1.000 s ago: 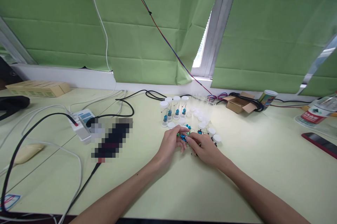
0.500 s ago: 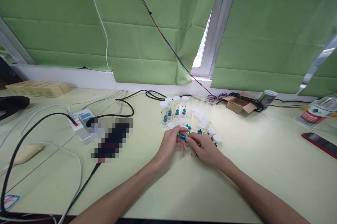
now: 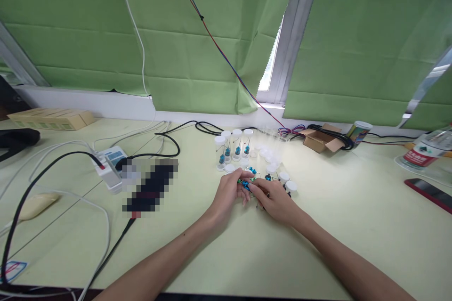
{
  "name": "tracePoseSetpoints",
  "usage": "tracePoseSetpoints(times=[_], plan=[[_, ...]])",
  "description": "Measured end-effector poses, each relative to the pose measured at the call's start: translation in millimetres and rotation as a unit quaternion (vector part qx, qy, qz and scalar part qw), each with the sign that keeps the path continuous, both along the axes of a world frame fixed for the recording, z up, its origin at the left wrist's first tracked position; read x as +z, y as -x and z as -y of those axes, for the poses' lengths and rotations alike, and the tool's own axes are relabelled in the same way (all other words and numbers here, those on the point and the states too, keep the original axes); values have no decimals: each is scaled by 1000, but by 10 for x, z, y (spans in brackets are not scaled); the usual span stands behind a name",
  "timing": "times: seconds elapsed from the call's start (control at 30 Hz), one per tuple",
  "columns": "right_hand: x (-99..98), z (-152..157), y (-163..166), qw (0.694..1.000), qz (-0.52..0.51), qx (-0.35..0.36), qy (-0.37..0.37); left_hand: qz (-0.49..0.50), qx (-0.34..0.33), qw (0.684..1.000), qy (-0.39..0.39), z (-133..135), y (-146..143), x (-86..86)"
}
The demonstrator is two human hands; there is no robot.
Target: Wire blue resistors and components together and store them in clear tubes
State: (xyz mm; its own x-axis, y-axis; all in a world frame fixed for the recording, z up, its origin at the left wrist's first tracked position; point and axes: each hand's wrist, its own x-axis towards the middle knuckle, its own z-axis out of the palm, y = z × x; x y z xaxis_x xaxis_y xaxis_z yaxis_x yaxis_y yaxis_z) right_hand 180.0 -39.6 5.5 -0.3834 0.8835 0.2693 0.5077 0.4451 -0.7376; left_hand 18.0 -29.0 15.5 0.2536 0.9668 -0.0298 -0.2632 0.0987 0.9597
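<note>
My left hand [image 3: 228, 192] and my right hand [image 3: 275, 201] meet over the table. Between their fingertips is a small shiny blue part [image 3: 245, 185] with a bit of green at its left end; its exact kind is too small to make out. The fingers of both hands are closed on it. Just beyond them lies another blue piece with a thin metal rod [image 3: 252, 170]. More such pieces lie partly hidden by my right hand, among white round caps [image 3: 283, 177]. Behind stand several clear capped tubes [image 3: 221, 154] with blue pieces inside.
Left of my hands are a power strip [image 3: 113, 155], a blurred dark device [image 3: 151, 188] and cables. An open cardboard box [image 3: 318, 141] and a can [image 3: 359, 132] stand at the back right. A bottle [image 3: 423, 150] and a phone [image 3: 429, 193] are far right.
</note>
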Motion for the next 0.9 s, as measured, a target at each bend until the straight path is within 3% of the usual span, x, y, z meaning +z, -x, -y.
tracePoseSetpoints(times=[0.9], plan=[[11, 1, -1, 1000, 14, 1, -7, -5, -2, 1000, 5, 2, 2, -9]])
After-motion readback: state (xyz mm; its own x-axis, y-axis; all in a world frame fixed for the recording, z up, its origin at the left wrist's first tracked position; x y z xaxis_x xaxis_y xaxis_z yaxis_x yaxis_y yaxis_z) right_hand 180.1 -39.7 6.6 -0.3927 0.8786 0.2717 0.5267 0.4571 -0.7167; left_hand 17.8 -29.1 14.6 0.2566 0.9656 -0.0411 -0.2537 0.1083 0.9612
